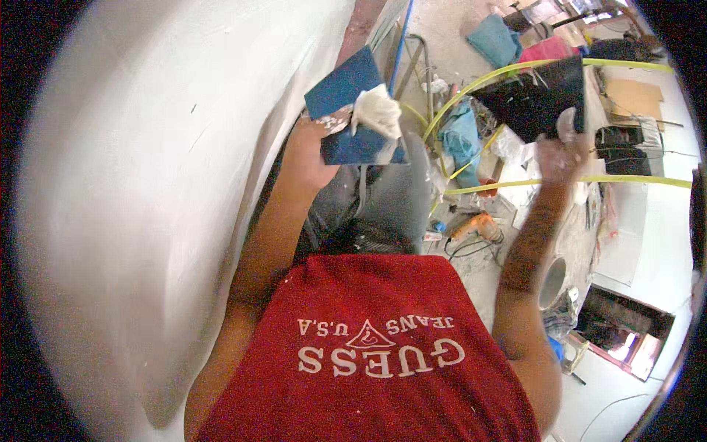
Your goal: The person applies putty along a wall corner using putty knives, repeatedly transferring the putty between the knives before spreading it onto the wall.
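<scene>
My left hand grips a blue flat plate by its edge, close beside the white wall. A lump of white putty sits on that plate, and white smears show around the fingers. Out to the right, my raised right hand holds a dark, flat, angular blade, likely a putty spreader. Its thumb, whitened with putty, lies along the blade. The blade is apart from the wall and from the blue plate. Motion slightly blurs the right hand.
A pale wall fills the left side. Yellow rails curve across the right. Below lie an orange power tool with a cord, a blue cloth and scattered debris. Cardboard and a dark rectangular opening are farther right.
</scene>
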Motion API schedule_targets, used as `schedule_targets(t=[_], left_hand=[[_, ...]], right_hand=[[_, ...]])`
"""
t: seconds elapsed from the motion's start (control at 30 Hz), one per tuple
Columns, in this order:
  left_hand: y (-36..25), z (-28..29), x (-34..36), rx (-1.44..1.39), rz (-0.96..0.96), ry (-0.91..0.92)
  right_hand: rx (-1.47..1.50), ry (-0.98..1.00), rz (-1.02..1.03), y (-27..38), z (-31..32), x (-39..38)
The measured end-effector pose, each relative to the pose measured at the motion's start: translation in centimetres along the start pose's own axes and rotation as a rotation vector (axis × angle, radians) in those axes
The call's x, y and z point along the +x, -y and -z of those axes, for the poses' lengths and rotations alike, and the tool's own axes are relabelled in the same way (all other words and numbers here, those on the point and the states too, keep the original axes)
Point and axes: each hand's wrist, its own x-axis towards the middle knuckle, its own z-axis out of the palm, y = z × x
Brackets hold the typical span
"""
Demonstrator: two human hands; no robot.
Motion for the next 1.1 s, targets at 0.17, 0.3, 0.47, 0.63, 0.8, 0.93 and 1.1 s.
schedule_targets(t=[0.17, 0.3, 0.47, 0.63, 0.8, 0.93, 1.1], left_hand=[[1.1, 0.6, 0.0, 0.575, -0.240, 0.071], [0.3, 2.3, 0.4, 0.621, -0.301, 0.273], [-0.5, 3.2, 1.3, 0.583, -0.189, 0.419], [0.3, 3.4, 2.3, 0.406, -0.391, 0.475], [-0.9, 2.0, 1.8, -0.144, -0.161, 0.487], [-3.1, 1.2, 1.2, -0.194, 0.032, 0.324], [-3.8, 1.7, 3.4, -0.677, 1.009, 0.234]], right_hand=[[-0.279, 0.010, 0.235, -7.5, -2.2, -0.7], [0.118, -0.041, 0.251, -2.6, -2.1, -1.3], [-0.313, 1.032, 0.865, 7.1, -3.3, -0.3], [-0.440, 1.201, 0.963, 10.9, -5.7, 0.5], [-0.439, 1.264, 0.972, 11.0, -7.0, 0.2], [-0.413, 1.321, 0.907, 10.4, -7.9, 0.1], [-0.445, 1.402, 0.942, 9.9, -9.0, 0.5]])
